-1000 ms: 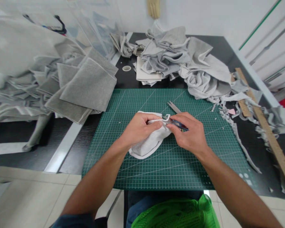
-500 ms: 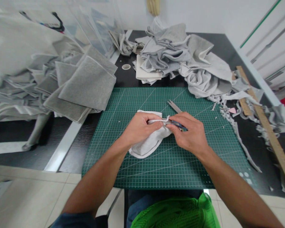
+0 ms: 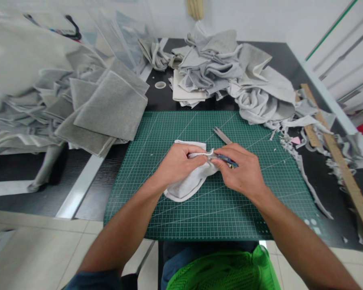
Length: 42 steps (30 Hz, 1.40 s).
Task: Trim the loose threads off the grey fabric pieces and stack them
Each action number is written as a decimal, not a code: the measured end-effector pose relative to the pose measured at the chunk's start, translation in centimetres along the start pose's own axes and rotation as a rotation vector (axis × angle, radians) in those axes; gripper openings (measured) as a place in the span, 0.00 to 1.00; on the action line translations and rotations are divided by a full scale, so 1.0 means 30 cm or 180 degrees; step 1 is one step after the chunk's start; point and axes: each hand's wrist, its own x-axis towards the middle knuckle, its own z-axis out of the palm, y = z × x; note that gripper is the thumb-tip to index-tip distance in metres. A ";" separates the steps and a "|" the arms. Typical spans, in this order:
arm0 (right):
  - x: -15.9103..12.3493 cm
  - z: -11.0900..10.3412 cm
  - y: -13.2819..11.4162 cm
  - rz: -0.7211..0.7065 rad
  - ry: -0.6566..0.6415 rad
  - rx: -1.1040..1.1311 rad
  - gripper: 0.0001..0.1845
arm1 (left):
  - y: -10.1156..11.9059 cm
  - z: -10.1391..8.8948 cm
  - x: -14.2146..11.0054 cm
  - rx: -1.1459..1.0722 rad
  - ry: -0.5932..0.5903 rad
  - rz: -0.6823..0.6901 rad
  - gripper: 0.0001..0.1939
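A small white fabric piece (image 3: 188, 183) lies on the green cutting mat (image 3: 211, 201). My left hand (image 3: 177, 163) grips its upper seam edge, fingers curled over it. My right hand (image 3: 240, 169) pinches the same edge from the right and also holds small thread snips (image 3: 222, 139) with a blue handle. The metal tips of the snips stick out beyond my right hand, pointing away to the upper left. Both hands meet at the middle of the mat.
A stack of grey fabric squares (image 3: 105, 108) overlaps the mat's left corner. A heap of grey cloth (image 3: 230, 76) sits behind the mat. A wooden ruler (image 3: 341, 161) and fabric trimmings (image 3: 302, 169) lie to the right. A tape roll (image 3: 160, 85) is behind. A green mesh bag (image 3: 226, 270) sits below.
Almost nothing has moved. My hands stay on the fabric edge with only tiny finger shifts.
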 end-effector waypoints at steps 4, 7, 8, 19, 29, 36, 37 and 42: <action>-0.002 -0.002 0.002 -0.0014 -0.0041 0.0002 0.09 | 0.001 0.000 0.002 0.0022 -0.0022 0.0007 0.09; -0.002 -0.002 0.001 0.0018 -0.0057 -0.0021 0.08 | 0.005 -0.001 0.002 0.0042 -0.0006 -0.0013 0.10; -0.002 -0.002 0.001 0.0030 -0.0059 -0.0029 0.09 | 0.006 -0.001 0.002 0.0052 0.0002 -0.0020 0.10; 0.002 -0.003 -0.008 0.0108 -0.0055 -0.0060 0.07 | 0.006 0.000 0.001 0.0074 0.0000 -0.0056 0.10; -0.002 0.001 -0.006 0.0035 -0.0109 -0.0077 0.08 | -0.003 0.007 0.004 0.0191 -0.0026 -0.0009 0.09; -0.004 0.000 -0.006 0.0080 -0.0122 -0.0139 0.07 | -0.001 0.005 0.004 0.0171 -0.0054 -0.0057 0.10; -0.003 -0.001 -0.008 0.0087 -0.0121 -0.0145 0.07 | -0.001 0.005 0.004 0.0171 -0.0050 -0.0055 0.10; 0.000 -0.003 -0.012 0.0096 -0.0159 -0.0118 0.08 | 0.001 0.009 0.002 0.0161 -0.0075 -0.0092 0.10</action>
